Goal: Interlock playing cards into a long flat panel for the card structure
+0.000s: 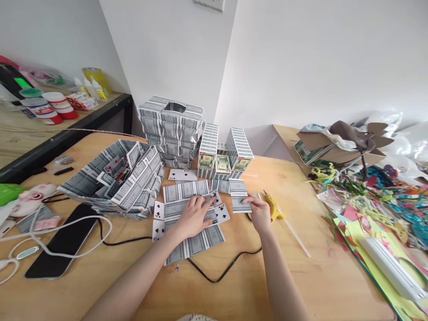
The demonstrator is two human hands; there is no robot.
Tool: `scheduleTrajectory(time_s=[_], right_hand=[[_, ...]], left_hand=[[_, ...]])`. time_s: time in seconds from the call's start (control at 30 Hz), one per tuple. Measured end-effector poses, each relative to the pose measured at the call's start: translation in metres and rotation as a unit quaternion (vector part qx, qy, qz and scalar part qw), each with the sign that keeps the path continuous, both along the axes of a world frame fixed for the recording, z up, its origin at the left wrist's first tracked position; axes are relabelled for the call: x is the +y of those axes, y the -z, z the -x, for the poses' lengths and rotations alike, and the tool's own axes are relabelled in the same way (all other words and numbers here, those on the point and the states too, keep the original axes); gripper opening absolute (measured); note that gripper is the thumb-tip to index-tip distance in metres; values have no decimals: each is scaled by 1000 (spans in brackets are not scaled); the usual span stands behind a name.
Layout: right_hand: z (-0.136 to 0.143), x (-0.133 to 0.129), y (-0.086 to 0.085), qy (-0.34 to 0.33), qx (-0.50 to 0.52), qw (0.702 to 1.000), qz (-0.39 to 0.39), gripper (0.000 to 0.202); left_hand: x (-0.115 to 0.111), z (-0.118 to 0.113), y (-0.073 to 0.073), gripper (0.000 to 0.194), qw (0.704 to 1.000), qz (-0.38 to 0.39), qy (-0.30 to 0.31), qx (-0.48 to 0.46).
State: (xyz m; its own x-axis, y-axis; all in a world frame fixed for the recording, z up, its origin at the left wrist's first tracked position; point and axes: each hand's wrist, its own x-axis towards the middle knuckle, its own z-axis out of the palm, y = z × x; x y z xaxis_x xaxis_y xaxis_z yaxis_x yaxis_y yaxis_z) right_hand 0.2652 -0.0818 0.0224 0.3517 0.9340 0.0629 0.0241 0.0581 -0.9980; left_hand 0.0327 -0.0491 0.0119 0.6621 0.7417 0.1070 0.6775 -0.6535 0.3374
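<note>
My left hand (194, 216) rests with fingers spread on a flat panel of joined playing cards (174, 193), most of them backs up. A few spade cards (158, 209) stick out at its sides, face up. Between thumb and fingers, my right hand (258, 211) holds the edge of a smaller piece of joined playing cards (239, 205). That piece lies right of the panel; whether the two touch I cannot tell. Just beyond my right hand lies a yellow glue gun (274, 208) with a clear glue stick (299, 238) in its back.
Behind stand a handbag-shaped card construction (172, 129), a card basket (133, 178) holding loose cards, and stacked card boxes (222, 164). A black cable (214, 281) crosses the table. A phone (63, 243) with a white cord lies left. Coloured paper (364, 240) and craft scraps cover the right.
</note>
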Motion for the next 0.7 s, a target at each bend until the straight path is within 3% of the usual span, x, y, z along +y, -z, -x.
scheduleTrajectory(time_s=[0.23, 0.4, 0.53, 0.7], right_hand=[[-2, -4, 13, 28, 13, 992, 125, 21], [0, -1, 15, 48, -57, 991, 109, 31], [1, 3, 20, -4, -24, 995, 96, 49], [2, 6, 24, -31, -79, 988, 131, 37]], left_hand=[[-3, -1, 5, 50, 999, -35, 1, -10], [1, 0, 12, 57, 999, -32, 33, -9], [3, 1, 14, 57, 998, -28, 56, -5], [2, 0, 9, 55, 998, -23, 59, 6]])
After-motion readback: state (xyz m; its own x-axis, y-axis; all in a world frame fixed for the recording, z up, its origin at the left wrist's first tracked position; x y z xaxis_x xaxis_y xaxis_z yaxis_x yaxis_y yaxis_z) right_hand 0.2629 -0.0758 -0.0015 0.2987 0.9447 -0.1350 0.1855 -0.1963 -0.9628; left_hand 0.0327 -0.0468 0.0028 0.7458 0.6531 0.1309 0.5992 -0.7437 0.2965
